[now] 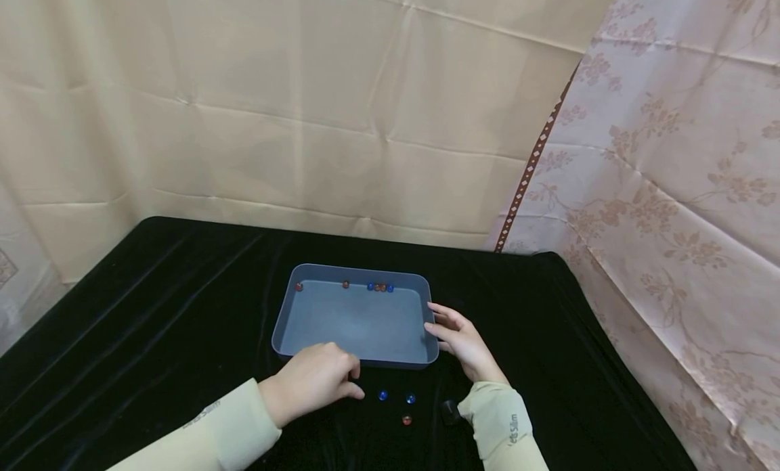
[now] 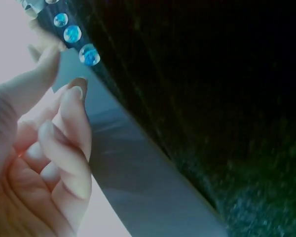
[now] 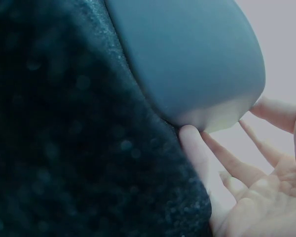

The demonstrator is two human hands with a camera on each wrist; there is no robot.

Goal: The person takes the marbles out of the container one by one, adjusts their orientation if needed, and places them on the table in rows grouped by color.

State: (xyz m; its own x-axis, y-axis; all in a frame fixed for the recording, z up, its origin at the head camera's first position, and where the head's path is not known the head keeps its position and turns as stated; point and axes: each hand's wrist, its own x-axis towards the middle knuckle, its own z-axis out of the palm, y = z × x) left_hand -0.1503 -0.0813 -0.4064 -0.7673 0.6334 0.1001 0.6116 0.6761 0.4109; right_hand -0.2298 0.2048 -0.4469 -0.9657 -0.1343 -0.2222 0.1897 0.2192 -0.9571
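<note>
A blue-grey tray lies on the black cloth, with several blue and reddish-brown marbles along its far wall, among them a blue marble and a brown marble. My right hand grips the tray's right side, thumb over the rim and other fingers against the outer wall. Before the tray's near edge, my left hand has loosely curled fingers, thumb and forefinger apart, with nothing seen between them. Just right of it on the cloth lie two blue marbles and a reddish marble.
Black cloth covers the table. A beige curtain hangs behind, and a flowered curtain on the right. Close to the right sleeve sits a small black object, its kind unclear.
</note>
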